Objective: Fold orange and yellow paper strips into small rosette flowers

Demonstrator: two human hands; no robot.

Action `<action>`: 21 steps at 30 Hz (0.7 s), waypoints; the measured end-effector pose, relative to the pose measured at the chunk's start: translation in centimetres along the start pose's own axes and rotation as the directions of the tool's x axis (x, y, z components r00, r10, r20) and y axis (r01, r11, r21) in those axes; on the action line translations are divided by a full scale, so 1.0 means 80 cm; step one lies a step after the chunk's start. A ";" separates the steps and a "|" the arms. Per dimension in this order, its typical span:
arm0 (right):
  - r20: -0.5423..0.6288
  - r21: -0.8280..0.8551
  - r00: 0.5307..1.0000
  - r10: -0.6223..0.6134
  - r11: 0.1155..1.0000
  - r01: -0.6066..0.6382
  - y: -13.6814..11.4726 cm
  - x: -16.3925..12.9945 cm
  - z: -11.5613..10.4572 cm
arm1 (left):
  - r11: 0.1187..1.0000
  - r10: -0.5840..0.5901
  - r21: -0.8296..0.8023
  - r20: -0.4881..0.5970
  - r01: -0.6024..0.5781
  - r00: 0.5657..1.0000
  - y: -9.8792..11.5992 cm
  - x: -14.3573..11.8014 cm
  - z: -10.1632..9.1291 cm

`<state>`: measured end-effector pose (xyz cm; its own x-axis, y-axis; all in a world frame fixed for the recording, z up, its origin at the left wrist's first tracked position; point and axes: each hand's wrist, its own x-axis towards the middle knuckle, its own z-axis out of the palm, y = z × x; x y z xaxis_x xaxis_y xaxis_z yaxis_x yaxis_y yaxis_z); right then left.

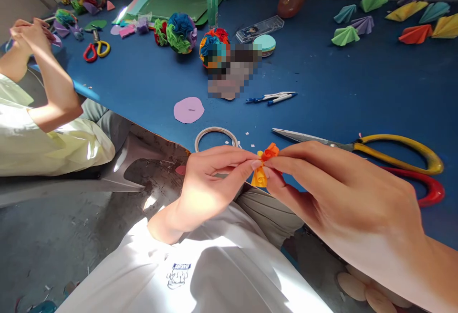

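Observation:
Between my two hands is a small crinkled paper flower (260, 178) in orange and yellow, its ends fanned into curled ruffles. My left hand (214, 174) pinches it from the left with thumb and fingertips. From the right, the thumb and index finger of my right hand (343, 193) press on its middle, so the centre is hidden. Just behind my hands lie large scissors (311, 137) with one yellow and one red handle. A roll of tape (216, 130) rests flat beyond my left hand, partly covered by it.
Folded paper fans (345, 36) lie at the back right. Ruffled paper balls (182, 33), a glue stick (212, 5), pens (282, 98) and a purple paper disc (189, 110) are on the blue table (322, 79). A co-worker's hands (32, 36) are at the left, near smaller scissors (96, 46).

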<state>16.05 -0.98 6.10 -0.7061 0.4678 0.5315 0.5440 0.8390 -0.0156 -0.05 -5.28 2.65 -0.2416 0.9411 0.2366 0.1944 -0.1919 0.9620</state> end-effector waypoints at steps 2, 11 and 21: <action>0.000 -0.018 1.000 0.012 1.000 -0.012 0.000 -0.001 -0.001 | 1.000 0.028 -0.009 0.012 -0.028 1.000 0.001 0.000 0.001; 0.128 0.229 0.992 -0.007 0.973 -0.022 0.013 0.005 -0.007 | 0.999 0.042 -0.036 0.105 -0.039 0.994 0.011 0.002 -0.010; 0.269 0.537 0.959 -0.093 0.841 -0.069 0.026 0.006 -0.015 | 0.935 -0.266 -0.133 0.348 0.328 0.899 0.010 0.014 -0.028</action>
<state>17.38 0.67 7.37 -0.8495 0.4450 0.2835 0.2624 0.8224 -0.5047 -2.26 -4.98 4.03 0.0624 0.9940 -0.0904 -0.0238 0.0920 0.9955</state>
